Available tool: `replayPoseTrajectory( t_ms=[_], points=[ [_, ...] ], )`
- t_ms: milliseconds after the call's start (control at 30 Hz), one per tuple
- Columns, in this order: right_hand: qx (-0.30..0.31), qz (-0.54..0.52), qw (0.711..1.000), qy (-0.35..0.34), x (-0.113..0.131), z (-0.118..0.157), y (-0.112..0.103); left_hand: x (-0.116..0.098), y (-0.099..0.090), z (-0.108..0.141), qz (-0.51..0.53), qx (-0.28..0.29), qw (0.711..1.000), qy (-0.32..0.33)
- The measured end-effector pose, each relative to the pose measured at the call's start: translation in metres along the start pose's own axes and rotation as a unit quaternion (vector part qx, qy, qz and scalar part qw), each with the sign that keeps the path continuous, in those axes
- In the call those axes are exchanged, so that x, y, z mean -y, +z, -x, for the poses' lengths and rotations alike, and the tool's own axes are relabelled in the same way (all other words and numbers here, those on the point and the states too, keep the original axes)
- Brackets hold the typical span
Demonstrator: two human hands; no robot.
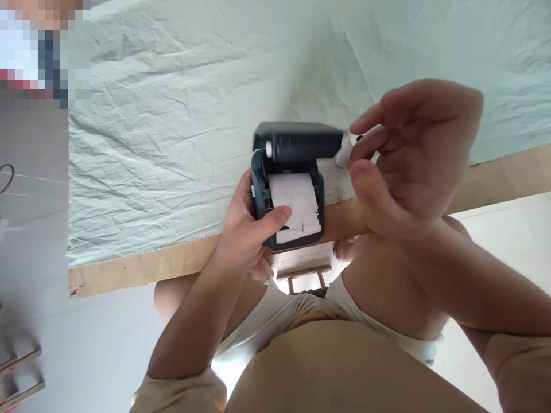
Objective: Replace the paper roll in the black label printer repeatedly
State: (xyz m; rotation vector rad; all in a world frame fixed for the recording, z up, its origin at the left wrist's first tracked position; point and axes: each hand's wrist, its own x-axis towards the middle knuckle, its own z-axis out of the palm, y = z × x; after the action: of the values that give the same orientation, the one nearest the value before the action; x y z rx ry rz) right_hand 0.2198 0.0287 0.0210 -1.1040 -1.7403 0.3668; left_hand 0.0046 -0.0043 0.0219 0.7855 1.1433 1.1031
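A dark label printer [258, 183] is at the table's near edge with its lid [307, 143] raised. White paper [297, 198] with a ragged right edge lies in the open compartment. My left hand [245, 229] grips the printer's left side, its thumb resting on the paper. Just right of the lid, my right hand [413, 160] has thumb and fingers curled in around a small white cylindrical object [343, 158] with a black spot near its top. The fingers partly cover this object, so its exact kind is unclear. Motion blurs the lid and the right hand slightly.
A wrinkled pale green cloth [172, 115] covers the table, whose bare wooden edge [142, 269] runs along the near side. My legs are below it. A wooden rack-like piece [21, 373] lies on the floor at lower left. The upper left corner is pixelated.
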Motion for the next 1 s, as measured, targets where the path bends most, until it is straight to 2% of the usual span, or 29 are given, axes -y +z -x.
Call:
replayPoseTrajectory(
  t_ms=[100, 167, 233, 300, 400, 600, 867, 1000],
  points=[
    [-0.011, -0.039, 0.999, -0.014, -0.0010, 0.0032, 0.0023, 0.0016, -0.0007, -0.0015, 0.005, 0.001, 1.000, 0.009],
    [0.009, -0.072, 0.997, 0.011, 0.0004, 0.0052, 0.0012, 0.0030, -0.0021, -0.0026, 0.011, 0.012, 1.000, 0.014],
    [0.078, -0.110, 0.987, 0.083, 0.0032, 0.0055, -0.0014, 0.0049, -0.0041, -0.0038, 0.009, 0.037, 0.999, 0.031],
    [0.160, -0.150, 0.963, 0.158, 0.0059, 0.0040, -0.0035, 0.0060, -0.0054, -0.0043, 0.008, 0.061, 0.997, 0.042],
    [0.221, -0.185, 0.932, 0.219, 0.0077, 0.0002, -0.0033, 0.0044, -0.0045, -0.0031, 0.013, 0.050, 0.999, 0.005],
    [0.228, -0.164, 0.933, 0.225, 0.0074, -0.0027, 0.0009, -0.0013, 0.0002, -0.0010, 0.018, 0.039, 0.999, -0.015],
    [0.234, -0.176, 0.925, 0.241, 0.0054, 0.0012, -0.0013, 0.0073, -0.0016, -0.0031, 0.050, 0.065, 0.996, 0.032],
    [0.237, -0.181, 0.924, 0.238, 0.0043, 0.0022, -0.0016, 0.0057, 0.0032, -0.0055, 0.090, 0.035, 0.995, 0.012]
  ],
)
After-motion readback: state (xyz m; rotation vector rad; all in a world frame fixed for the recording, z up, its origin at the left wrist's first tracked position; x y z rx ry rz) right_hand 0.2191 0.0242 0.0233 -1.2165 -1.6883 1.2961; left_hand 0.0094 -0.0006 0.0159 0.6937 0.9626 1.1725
